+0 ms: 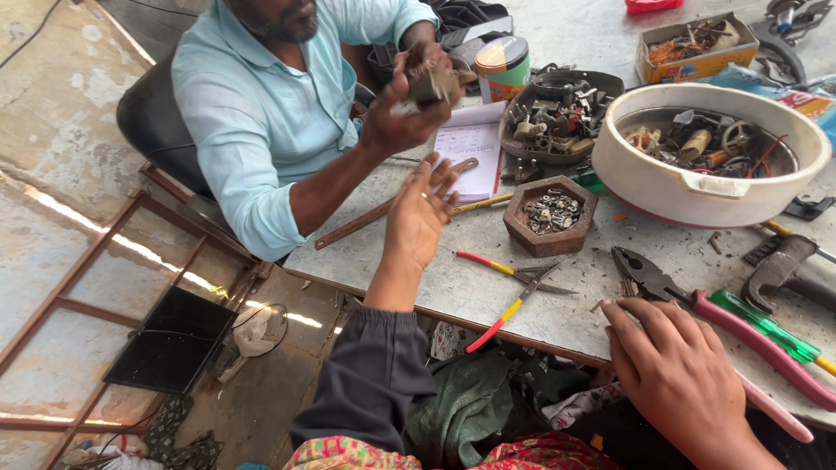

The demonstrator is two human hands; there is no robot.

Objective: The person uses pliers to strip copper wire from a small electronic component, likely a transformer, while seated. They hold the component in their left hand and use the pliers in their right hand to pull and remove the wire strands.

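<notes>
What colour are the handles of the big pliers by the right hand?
Pink, on the pliers beside the right hand, seen in the head view.

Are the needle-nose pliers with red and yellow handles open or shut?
Open: the needle-nose pliers with red and yellow handles lie on the table with handles spread wide apart.

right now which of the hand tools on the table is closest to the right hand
The pink-handled pliers: the right hand rests beside their handles. The red-and-yellow-handled scissors lie farther left, and the green screwdriver sits beyond the pliers.
</notes>
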